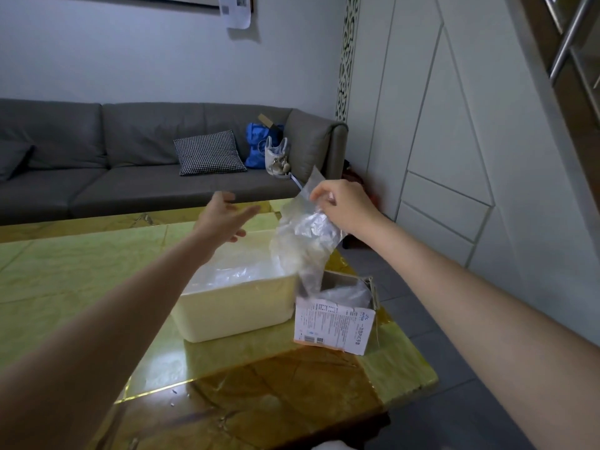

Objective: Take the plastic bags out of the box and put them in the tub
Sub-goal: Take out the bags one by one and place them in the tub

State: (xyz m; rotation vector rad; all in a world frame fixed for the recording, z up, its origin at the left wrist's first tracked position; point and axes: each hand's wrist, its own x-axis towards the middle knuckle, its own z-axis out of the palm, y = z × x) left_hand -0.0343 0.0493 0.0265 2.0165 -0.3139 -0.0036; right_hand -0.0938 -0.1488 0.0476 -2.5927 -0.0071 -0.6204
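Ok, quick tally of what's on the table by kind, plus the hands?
Tub: 1
Box: 1
Plastic bags being lifted: 1 bunch, in the right hand
Hands: 2, left hand open
Total: 5

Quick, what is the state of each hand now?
Left hand: open, fingers spread, holding nothing, above the tub.
Right hand: closed, pinching a clear plastic bag at its top.

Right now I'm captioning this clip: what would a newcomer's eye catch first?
The clear plastic bag pinched in the right hand, hanging above the cardboard box. Then the open left hand over the white tub, which stands left of the box on the glossy yellow-green table.
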